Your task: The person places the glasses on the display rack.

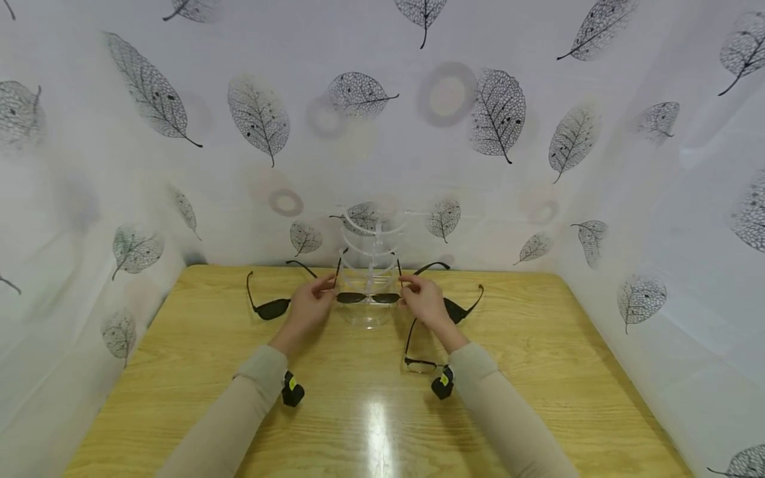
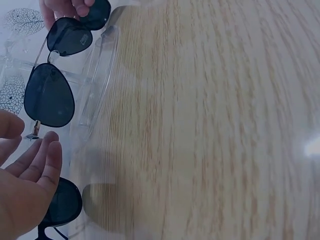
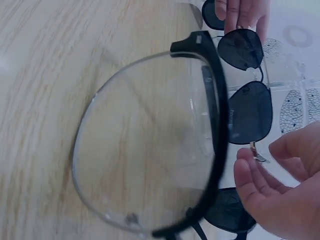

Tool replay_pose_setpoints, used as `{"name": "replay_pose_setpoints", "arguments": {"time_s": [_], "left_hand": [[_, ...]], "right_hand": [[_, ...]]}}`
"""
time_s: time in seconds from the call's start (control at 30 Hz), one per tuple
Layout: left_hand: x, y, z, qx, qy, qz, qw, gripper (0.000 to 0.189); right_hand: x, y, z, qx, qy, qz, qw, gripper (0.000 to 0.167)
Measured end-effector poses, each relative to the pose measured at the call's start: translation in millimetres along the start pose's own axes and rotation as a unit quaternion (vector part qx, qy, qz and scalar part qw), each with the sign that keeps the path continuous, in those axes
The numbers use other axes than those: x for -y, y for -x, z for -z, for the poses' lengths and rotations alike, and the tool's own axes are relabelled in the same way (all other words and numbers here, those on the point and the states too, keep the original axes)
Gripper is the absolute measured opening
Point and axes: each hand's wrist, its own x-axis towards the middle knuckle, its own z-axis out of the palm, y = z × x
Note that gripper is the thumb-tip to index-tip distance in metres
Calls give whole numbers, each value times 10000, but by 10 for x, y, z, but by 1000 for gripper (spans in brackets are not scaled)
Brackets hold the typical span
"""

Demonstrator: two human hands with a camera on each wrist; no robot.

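Observation:
A pair of dark-lensed sunglasses with thin metal parts (image 1: 352, 298) is held level at the lower part of a clear tiered eyewear stand (image 1: 369, 324), lenses facing me. My left hand (image 1: 307, 307) pinches its left temple near the hinge; my right hand (image 1: 426, 304) pinches the right one. Both temples point away toward the stand. From the left wrist, the sunglasses' near lens (image 2: 49, 95) shows beside the left fingers (image 2: 52, 162). The right wrist view has the right thumb and fingers (image 3: 250, 182) around the other hinge. Whether the bridge touches the stand I cannot tell.
Black sunglasses (image 1: 273, 309) lie beyond the left hand, and another black pair (image 1: 455, 311) is partly behind the right hand. Half-rim clear glasses (image 1: 421, 366) lie under the right wrist. A leaf-print curtain (image 1: 382, 159) surrounds the wooden table (image 1: 335, 425).

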Motion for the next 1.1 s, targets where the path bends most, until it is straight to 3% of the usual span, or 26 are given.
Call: {"name": "replay_pose_setpoints", "arguments": {"time_s": [0.2, 0.43, 0.63, 0.83, 0.97, 1.1], "left_hand": [[-17, 77, 64, 42, -282, -173, 9994, 46], [-78, 281, 172, 156, -476, -371, 9981, 45], [-117, 491, 230, 395, -528, -672, 9956, 44], [-168, 607, 168, 519, -364, -882, 9941, 42], [-210, 660, 79, 520, -293, -851, 9946, 41], [-237, 712, -24, 734, -142, -866, 9934, 40]], "right_hand": [[13, 108, 114, -49, 254, 147, 9996, 38], [116, 366, 348, -29, -80, 267, 9996, 35], [63, 601, 578, -181, -343, 227, 9990, 31], [-50, 816, 743, -422, -305, 97, 9986, 31], [-143, 930, 819, -523, -301, 7, 9982, 32], [-219, 1021, 876, -537, -283, -32, 9982, 31]]}}
